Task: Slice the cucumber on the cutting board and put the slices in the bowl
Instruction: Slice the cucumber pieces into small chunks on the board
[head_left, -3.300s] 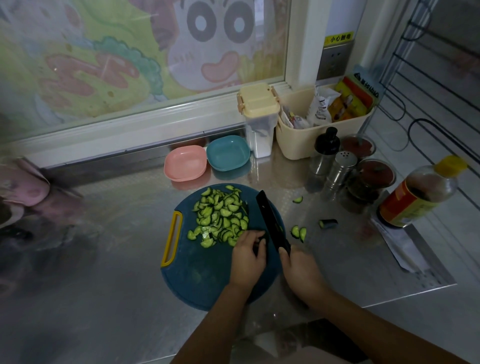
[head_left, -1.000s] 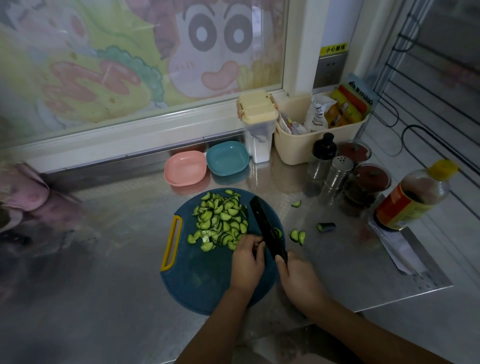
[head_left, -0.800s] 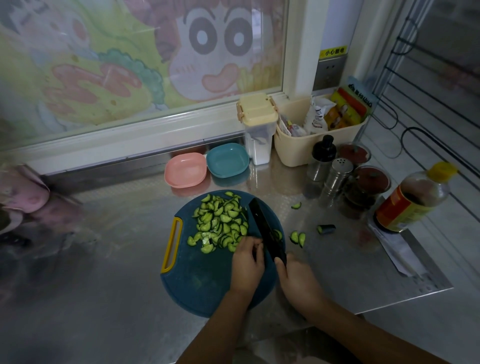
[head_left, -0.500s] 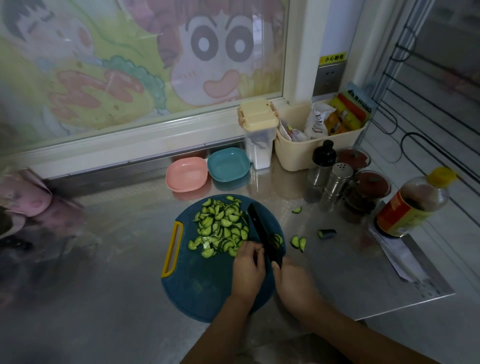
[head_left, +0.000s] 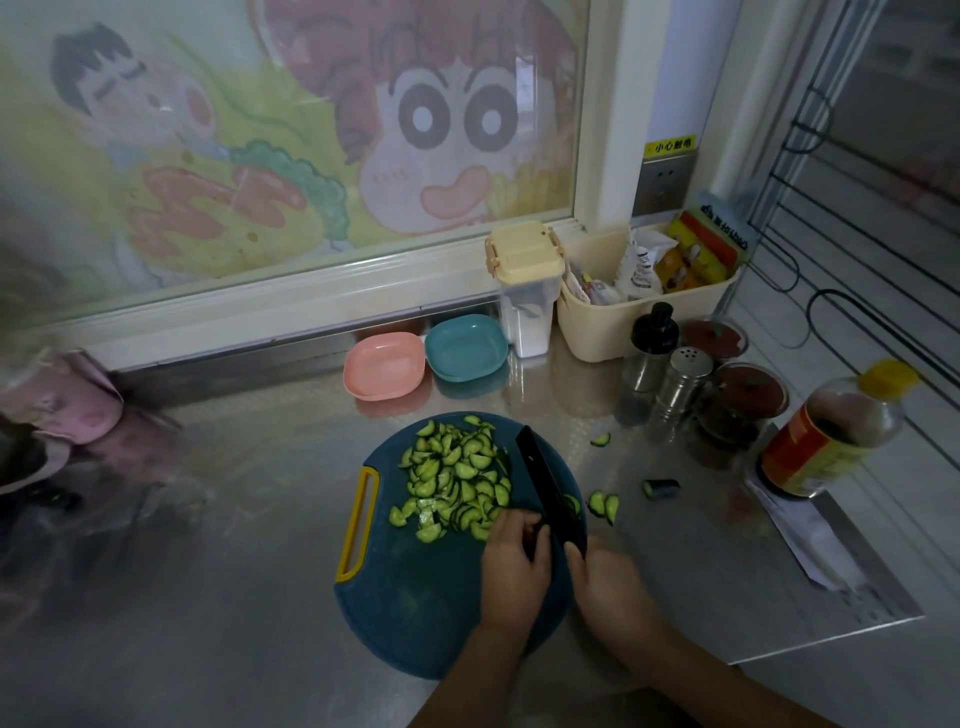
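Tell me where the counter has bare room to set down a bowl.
Bare counter lies left of the cutting board, and a narrower strip between it and the pink bowl. Right of it is crowded: stray slices, shakers, a bottle.

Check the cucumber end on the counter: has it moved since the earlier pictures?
No. The cucumber end keeps its spot in front of the metal shaker.

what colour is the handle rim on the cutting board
The handle rim is yellow, on a dark teal cutting board; head view.
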